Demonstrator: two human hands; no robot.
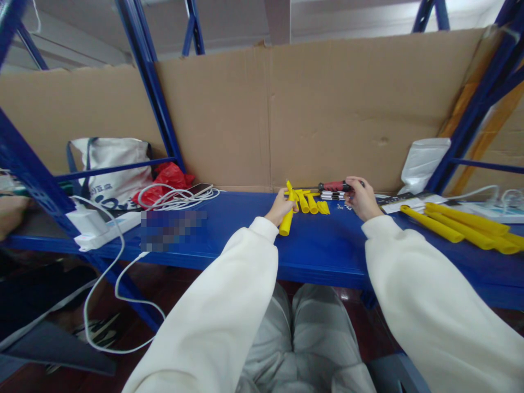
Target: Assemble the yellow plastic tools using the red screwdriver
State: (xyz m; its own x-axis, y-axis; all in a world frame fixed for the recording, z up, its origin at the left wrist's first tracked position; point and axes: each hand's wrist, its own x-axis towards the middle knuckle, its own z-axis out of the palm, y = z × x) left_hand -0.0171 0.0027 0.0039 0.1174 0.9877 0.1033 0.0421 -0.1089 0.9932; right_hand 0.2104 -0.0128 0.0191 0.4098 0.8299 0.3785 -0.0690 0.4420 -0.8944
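My left hand [280, 206] is closed around a yellow plastic tubular part [286, 224], which stands tilted over the blue shelf top [319, 245]. In my right hand [364, 198] is a screwdriver [333, 186] with a red and black handle. Its thin shaft points left, toward the yellow part; whether the tip touches it I cannot tell. Several short yellow pieces [313, 205] lie between my hands. Small pale bits [341, 207], too small to name, are scattered near my right hand. Behind them sits a little black-and-white stack [332, 195].
Several long yellow tubes [470, 230] lie at the right. A white pouch [423, 164] leans by the blue post. Left are a power strip [108, 232], white cables [176, 197], a red plastic bag [170, 177] and a cloth bag [117, 164]. Another person's hand [11, 214] shows far left. Cardboard [327, 109] stands behind.
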